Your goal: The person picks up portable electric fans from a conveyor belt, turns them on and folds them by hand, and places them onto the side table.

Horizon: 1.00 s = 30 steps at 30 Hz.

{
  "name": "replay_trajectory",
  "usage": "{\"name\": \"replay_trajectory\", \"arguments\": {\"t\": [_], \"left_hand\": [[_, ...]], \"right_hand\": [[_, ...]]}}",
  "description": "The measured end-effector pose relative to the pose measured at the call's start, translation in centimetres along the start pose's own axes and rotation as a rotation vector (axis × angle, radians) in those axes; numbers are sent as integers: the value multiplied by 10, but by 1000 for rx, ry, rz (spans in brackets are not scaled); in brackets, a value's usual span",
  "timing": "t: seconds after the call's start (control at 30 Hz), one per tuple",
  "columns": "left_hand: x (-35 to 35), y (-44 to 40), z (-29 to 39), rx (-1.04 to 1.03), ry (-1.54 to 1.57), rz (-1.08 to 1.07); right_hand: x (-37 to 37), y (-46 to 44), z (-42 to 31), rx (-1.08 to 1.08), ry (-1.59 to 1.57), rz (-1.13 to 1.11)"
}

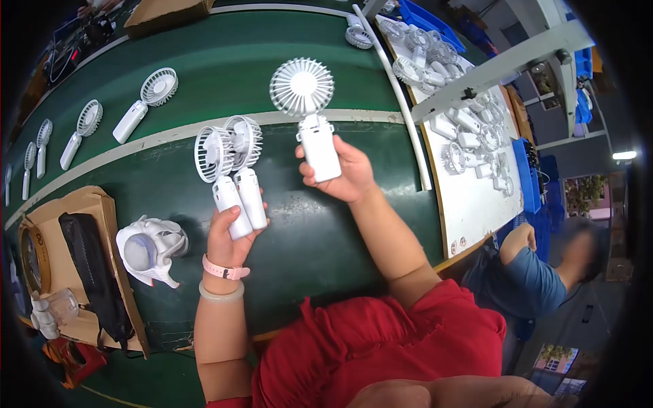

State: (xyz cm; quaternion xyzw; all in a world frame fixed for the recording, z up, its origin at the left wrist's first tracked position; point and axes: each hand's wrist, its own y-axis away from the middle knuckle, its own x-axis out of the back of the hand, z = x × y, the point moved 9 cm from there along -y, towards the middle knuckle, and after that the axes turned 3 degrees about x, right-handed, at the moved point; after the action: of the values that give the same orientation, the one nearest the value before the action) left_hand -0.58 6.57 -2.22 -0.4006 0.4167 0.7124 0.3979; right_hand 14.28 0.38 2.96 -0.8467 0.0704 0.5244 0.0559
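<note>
My left hand is closed around the handles of two white handheld fans, held side by side with their round cage heads up. A pink watch band and a pale bangle circle that wrist. To its right, my right hand grips one white handheld fan by the handle. That fan's round head points away from me, over the pale strip of the bench. All three fans are lifted above the green bench. The fingertips of both hands are partly hidden behind the handles.
Several white fans lie in a row along the far left strip. A white board at right bears many fans. A cardboard tray with a black pouch and a crumpled white bundle are at left. A person in blue sits at right.
</note>
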Motion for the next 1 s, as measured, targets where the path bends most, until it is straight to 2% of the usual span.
{"name": "replay_trajectory", "arguments": {"t": [0.13,0.33,0.5,0.53,0.63,0.7,0.77,0.93,1.0], "left_hand": [[-2,1,1,-9,-116,7],[-4,1,2,-18,-132,7],[-1,-1,1,-11,-47,-10],[-2,0,1,-14,-54,-10],[-1,0,1,-15,-49,6],[-1,0,1,-13,-52,15],[-1,1,1,-14,-57,24],[-1,1,1,-15,-56,21],[-2,0,1,-15,-60,16]], "right_hand": [[2,3,15,14,-28,-7],[21,-1,21,-3,1,28],[29,-4,22,-24,176,71],[23,-6,22,-18,124,-6],[23,-4,18,69,202,52],[17,-3,19,51,146,39],[17,-2,14,147,395,69],[17,-3,9,146,359,46],[20,-5,13,88,109,10]]}}
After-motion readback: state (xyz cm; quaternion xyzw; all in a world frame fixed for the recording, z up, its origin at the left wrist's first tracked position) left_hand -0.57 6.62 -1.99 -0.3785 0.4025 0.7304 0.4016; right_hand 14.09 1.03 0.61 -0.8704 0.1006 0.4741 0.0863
